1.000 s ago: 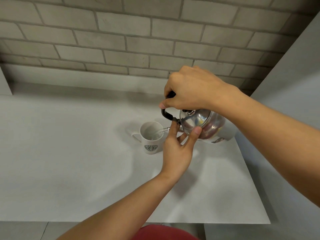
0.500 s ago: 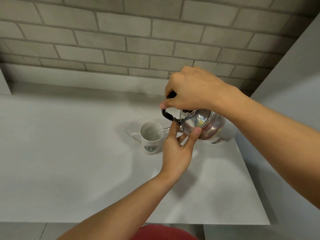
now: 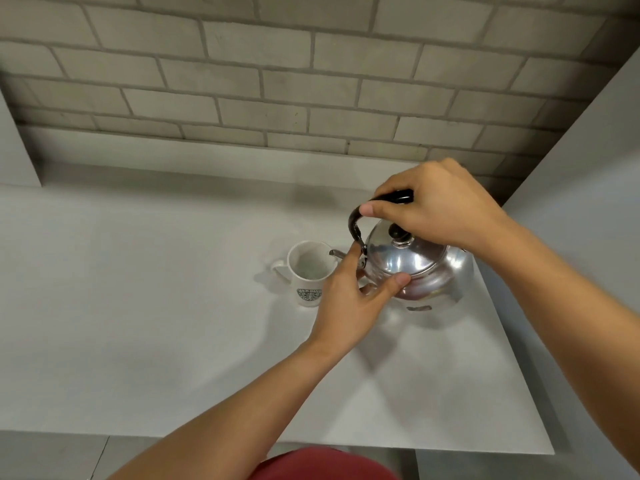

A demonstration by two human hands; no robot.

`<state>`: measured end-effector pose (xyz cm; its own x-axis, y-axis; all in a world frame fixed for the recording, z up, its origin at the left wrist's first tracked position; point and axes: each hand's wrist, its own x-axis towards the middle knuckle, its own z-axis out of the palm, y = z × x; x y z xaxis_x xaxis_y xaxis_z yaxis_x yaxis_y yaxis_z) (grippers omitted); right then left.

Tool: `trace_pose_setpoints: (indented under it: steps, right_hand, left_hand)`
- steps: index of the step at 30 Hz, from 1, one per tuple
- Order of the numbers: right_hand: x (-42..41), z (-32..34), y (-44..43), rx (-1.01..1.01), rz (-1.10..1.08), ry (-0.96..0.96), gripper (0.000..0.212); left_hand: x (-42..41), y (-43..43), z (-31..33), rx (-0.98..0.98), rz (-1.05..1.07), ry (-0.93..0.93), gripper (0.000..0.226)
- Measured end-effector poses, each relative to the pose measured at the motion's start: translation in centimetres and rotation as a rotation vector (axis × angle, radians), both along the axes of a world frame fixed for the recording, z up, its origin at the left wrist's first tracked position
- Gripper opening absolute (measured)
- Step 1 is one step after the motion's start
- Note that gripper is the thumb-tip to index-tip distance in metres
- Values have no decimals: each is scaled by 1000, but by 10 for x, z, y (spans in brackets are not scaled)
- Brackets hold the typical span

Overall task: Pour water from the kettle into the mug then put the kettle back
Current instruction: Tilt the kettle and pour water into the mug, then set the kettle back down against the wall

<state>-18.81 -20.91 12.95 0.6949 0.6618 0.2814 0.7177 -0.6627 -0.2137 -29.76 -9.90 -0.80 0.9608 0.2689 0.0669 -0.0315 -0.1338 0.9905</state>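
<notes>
A shiny steel kettle [image 3: 426, 268] with a black handle and lid knob hangs just above the white counter [image 3: 138, 306], nearly level, its spout tip at the rim of the mug. My right hand [image 3: 436, 206] is closed around the black handle from above. My left hand [image 3: 349, 299] touches the kettle's front, thumb on the lid edge and fingers by the spout base. The white mug [image 3: 308, 275] with a green logo stands upright left of the kettle, handle pointing left, water inside.
A grey brick wall [image 3: 277, 81] runs behind the counter. A grey side panel [image 3: 571, 202] rises along the counter's right edge. The counter's front edge [image 3: 311, 441] is near my body, with bare surface left of the mug.
The kettle has tipped back from its steep pouring tilt to nearly level, so the lid top and knob now show. The stream of water into the mug has stopped.
</notes>
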Motion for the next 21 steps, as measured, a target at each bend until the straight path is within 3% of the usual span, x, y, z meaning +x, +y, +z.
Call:
trace_pose_setpoints:
  steps: [6, 10, 13, 17, 21]
  right_hand:
    - [-3, -24, -34, 280, -81, 60, 39]
    - [-3, -41, -55, 520, -140, 184, 23]
    - [-1, -48, -63, 657, -142, 234, 12]
    - [8, -51, -72, 740, -148, 265, 17]
    - [24, -55, -73, 749, -122, 314, 7]
  left_hand:
    - [5, 10, -2, 225, -70, -29, 48]
    - [17, 18, 10, 403, -17, -25, 59]
    - [28, 20, 20, 523, -43, -51, 52]
    - [44, 14, 31, 619, -31, -86, 39]
    - [63, 11, 35, 652, 17, -58, 33]
